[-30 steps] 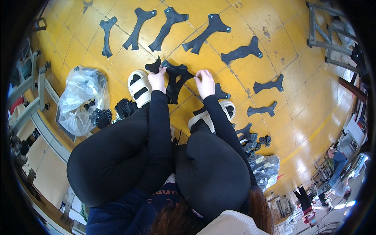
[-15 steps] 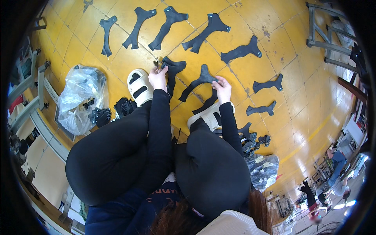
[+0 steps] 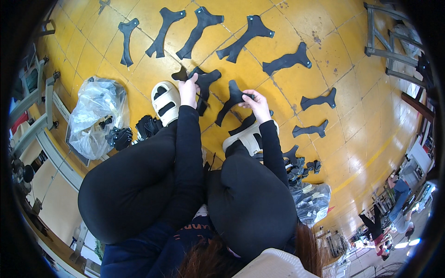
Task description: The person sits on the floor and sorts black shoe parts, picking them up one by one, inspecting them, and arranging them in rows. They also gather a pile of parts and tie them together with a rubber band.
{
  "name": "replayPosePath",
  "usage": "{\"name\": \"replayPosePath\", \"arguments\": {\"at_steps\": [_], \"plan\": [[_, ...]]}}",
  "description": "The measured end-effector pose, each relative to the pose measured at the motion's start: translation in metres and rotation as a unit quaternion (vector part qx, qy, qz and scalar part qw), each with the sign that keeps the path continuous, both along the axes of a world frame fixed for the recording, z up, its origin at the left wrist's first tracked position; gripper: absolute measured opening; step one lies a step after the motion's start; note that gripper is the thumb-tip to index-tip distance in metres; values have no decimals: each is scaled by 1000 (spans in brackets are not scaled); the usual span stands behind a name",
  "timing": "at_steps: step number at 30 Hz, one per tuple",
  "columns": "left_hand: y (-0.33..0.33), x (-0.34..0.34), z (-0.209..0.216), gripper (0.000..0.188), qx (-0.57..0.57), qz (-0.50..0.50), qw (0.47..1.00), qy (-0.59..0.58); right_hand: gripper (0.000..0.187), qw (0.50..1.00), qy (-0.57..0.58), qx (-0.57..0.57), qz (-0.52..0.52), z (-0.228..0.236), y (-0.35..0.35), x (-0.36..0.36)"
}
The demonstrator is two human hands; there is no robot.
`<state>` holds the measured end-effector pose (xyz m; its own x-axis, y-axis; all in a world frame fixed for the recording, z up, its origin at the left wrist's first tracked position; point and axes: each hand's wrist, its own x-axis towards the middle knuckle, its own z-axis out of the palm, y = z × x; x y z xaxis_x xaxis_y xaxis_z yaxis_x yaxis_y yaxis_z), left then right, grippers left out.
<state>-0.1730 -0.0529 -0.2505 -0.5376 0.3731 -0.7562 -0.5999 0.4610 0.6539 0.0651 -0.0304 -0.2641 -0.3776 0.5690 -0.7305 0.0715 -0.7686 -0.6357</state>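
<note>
My right hand [image 3: 256, 104] pinches one arm of a black Y-shaped fabric piece [image 3: 233, 96], whose long tail hangs down to the left. My left hand [image 3: 188, 91] is closed at the fingertips on a small dark flap of fabric [image 3: 180, 74]. Against those left fingers is another black Y-shaped piece [image 3: 207, 78]; whether the flap belongs to it, I cannot tell. A further dark strip [image 3: 244, 124] lies beneath my right wrist, partly hidden by my right sandal [image 3: 250, 141].
Several similar black pieces [image 3: 192, 39] lie in an arc on the yellow tiled floor [image 3: 343, 55]. Left of my left sandal [image 3: 166, 103] are a dark bundle [image 3: 147, 126] and a clear plastic bag [image 3: 95, 116]. Another bag [image 3: 311, 201] sits at right, near more dark pieces [image 3: 296, 170].
My right hand has shifted slightly left and turned, swinging its Y-shaped piece left and more upright. More of the dark flap shows beside my left fingers.
</note>
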Motion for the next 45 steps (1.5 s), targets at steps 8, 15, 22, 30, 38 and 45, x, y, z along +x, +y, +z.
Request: {"name": "replayPosePath", "arguments": {"at_steps": [8, 15, 22, 30, 38, 45], "plan": [[38, 15, 67, 12, 54, -184, 970, -146, 28, 976, 96, 158, -113, 103, 26, -16], [65, 47, 144, 19, 125, -172, 951, -223, 29, 952, -67, 257, -155, 162, 58, -10], [66, 47, 163, 24, 149, -174, 934, -274, 34, 944, -38, 288, -156, 191, 63, -13], [63, 45, 174, 16, 187, -171, 917, -309, 38, 911, -6, 321, -261, 204, 62, -24], [61, 52, 166, 30, 209, -306, 924, -91, 41, 905, -1, 299, -304, 192, 63, -34], [58, 8, 144, 24, 137, -263, 954, 31, 27, 931, -199, 305, -17, 55, 58, -70]]}}
